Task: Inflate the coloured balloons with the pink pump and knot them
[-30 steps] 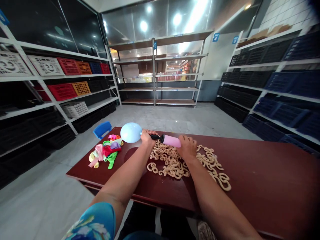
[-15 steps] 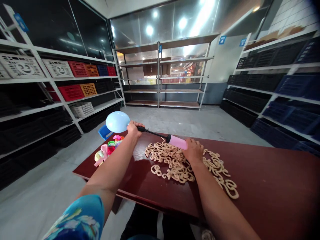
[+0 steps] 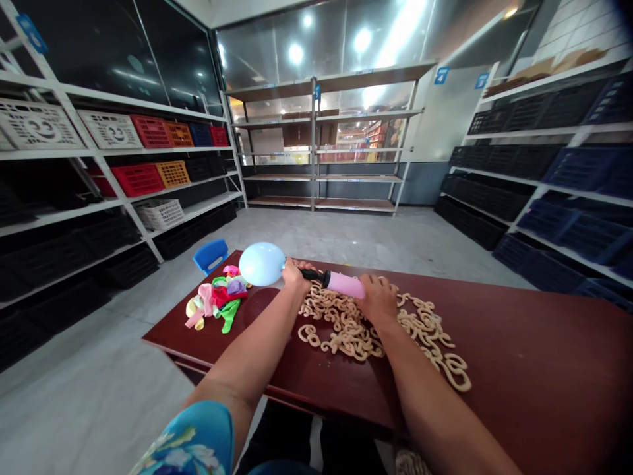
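A light blue inflated balloon (image 3: 262, 264) sits on the nozzle end of a pink and black hand pump (image 3: 345, 285). Closed around the balloon's neck and the nozzle is my left hand (image 3: 298, 274). My right hand (image 3: 380, 300) grips the pink end of the pump. Below the pump, a pile of beige curly pieces (image 3: 351, 340) lies on the dark red table (image 3: 519, 343), partly behind my right forearm. Uninflated balloons in several colours (image 3: 217, 300) are heaped at the table's left end.
A blue chair (image 3: 211, 256) stands behind the table's left corner. Shelves with white, red, orange and black crates (image 3: 148, 179) line the left side. A metal rack (image 3: 313, 145) is at the back, and dark crates (image 3: 583, 171) fill shelves on the right.
My left hand has moved right with the balloon, towards my right hand. The black shaft between the hands now shows much shorter, and more of the balloon heap is visible.
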Motion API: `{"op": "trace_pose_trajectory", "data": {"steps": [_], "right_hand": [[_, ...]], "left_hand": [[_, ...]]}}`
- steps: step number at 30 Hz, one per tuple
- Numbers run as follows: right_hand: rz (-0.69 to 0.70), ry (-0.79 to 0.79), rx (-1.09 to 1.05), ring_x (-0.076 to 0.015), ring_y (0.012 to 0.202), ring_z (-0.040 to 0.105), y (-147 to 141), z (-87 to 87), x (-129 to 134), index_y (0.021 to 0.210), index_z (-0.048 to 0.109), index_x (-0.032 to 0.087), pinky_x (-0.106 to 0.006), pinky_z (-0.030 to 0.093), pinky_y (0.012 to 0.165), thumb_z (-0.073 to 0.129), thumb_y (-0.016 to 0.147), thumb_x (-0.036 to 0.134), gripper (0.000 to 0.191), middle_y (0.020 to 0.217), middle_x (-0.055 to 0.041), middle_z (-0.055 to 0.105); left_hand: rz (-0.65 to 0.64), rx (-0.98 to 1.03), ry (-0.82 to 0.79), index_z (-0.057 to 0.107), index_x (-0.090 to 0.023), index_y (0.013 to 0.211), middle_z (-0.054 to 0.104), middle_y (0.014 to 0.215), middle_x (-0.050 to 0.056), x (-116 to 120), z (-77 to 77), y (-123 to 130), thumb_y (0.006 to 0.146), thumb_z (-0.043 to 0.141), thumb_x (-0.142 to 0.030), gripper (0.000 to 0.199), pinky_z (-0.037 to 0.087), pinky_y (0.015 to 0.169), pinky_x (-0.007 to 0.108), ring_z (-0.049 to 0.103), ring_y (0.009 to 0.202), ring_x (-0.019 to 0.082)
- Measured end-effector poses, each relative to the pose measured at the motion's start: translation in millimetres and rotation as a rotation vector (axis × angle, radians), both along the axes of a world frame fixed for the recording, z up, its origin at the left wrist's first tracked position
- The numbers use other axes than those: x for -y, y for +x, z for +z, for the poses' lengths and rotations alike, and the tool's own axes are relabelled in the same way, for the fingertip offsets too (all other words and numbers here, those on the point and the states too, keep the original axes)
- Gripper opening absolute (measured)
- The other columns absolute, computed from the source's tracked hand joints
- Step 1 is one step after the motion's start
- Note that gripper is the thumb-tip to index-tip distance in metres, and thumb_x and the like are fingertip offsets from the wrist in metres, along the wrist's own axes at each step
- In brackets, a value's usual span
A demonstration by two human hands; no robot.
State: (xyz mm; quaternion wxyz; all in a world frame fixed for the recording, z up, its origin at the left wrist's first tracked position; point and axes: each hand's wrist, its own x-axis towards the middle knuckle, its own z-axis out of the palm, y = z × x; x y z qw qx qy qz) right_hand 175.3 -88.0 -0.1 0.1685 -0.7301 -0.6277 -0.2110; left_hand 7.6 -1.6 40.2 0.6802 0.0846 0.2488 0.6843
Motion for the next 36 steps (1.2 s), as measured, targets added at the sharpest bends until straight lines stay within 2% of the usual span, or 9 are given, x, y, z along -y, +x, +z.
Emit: {"op": "trace_pose_trajectory", "data": {"steps": [3,9,11,15,22,25,29,33,36], "right_hand": [[-0.003,-0.001,-0.028,-0.0216,0.093,0.043,4,0.9,0,0.097,0.052,0.022,-0.032,0.024,0.073,0.055,0.075,0.029,0.024,0.094,-0.0057,0.056],[-0.083,0.001,-0.078,-0.0215,0.091,0.045,13,3.1,-2,0.098,0.052,0.023,-0.032,0.025,0.072,0.054,0.076,0.028,0.023,0.096,-0.0060,0.057],[-0.095,0.006,-0.076,-0.0218,0.091,0.044,13,2.6,-3,0.098,0.052,0.022,-0.032,0.024,0.072,0.054,0.075,0.027,0.024,0.096,-0.0065,0.057],[-0.107,0.018,-0.060,-0.0223,0.091,0.044,11,1.3,-3,0.096,0.053,0.020,-0.033,0.024,0.072,0.053,0.075,0.027,0.021,0.095,-0.0077,0.057],[-0.053,0.025,-0.020,-0.0224,0.090,0.043,5,2.7,1,0.097,0.052,0.021,-0.033,0.022,0.072,0.054,0.074,0.028,0.024,0.094,-0.0073,0.057],[-0.029,0.017,-0.018,-0.0219,0.090,0.042,5,2.5,1,0.095,0.053,0.021,-0.033,0.022,0.072,0.051,0.077,0.030,0.020,0.094,-0.0072,0.057],[-0.036,0.023,-0.034,-0.0208,0.090,0.042,11,1.8,-1,0.096,0.053,0.022,-0.032,0.022,0.074,0.052,0.077,0.028,0.020,0.094,-0.0054,0.057],[-0.094,0.058,-0.063,-0.0212,0.092,0.043,23,0.4,-2,0.097,0.054,0.023,-0.034,0.022,0.077,0.052,0.076,0.026,0.021,0.096,-0.0050,0.058],[-0.130,0.064,-0.080,-0.0221,0.093,0.043,28,-1.5,-3,0.098,0.054,0.023,-0.035,0.022,0.078,0.052,0.076,0.026,0.023,0.096,-0.0054,0.058]], "left_hand": [[0.038,-0.058,0.025,0.023,-0.019,0.057,0.028,0.044,-0.005,-10,11.2,-16,0.075,0.040,-0.020,0.024,0.035,0.045,0.026,0.036,0.036,0.010],[0.090,-0.109,0.056,0.024,-0.019,0.058,0.028,0.044,-0.006,-36,47.7,-67,0.075,0.042,-0.020,0.025,0.034,0.044,0.024,0.035,0.035,0.009],[0.095,-0.112,0.062,0.024,-0.019,0.058,0.028,0.043,-0.007,-40,53.5,-75,0.076,0.043,-0.020,0.026,0.033,0.043,0.023,0.033,0.034,0.008],[0.090,-0.067,0.055,0.023,-0.020,0.058,0.027,0.044,-0.007,-37,44.6,-67,0.077,0.042,-0.021,0.027,0.032,0.043,0.023,0.033,0.034,0.008],[0.025,0.015,0.031,0.023,-0.020,0.059,0.028,0.045,-0.006,-12,-0.6,-3,0.075,0.042,-0.023,0.025,0.033,0.044,0.024,0.035,0.036,0.008],[-0.012,0.045,0.018,0.021,-0.020,0.059,0.029,0.046,-0.006,-4,-11.9,14,0.072,0.043,-0.022,0.025,0.034,0.045,0.025,0.036,0.036,0.009],[0.005,0.021,-0.009,0.023,-0.020,0.059,0.031,0.046,-0.006,-8,-5.6,7,0.071,0.042,-0.021,0.023,0.036,0.046,0.026,0.037,0.037,0.010],[0.076,-0.041,0.016,0.025,-0.020,0.058,0.030,0.045,-0.006,-23,13.2,-25,0.072,0.041,-0.020,0.021,0.037,0.046,0.026,0.037,0.036,0.010],[0.088,-0.052,0.034,0.025,-0.020,0.058,0.030,0.044,-0.005,-35,20.9,-47,0.073,0.040,-0.019,0.021,0.035,0.045,0.025,0.037,0.036,0.010]]}}
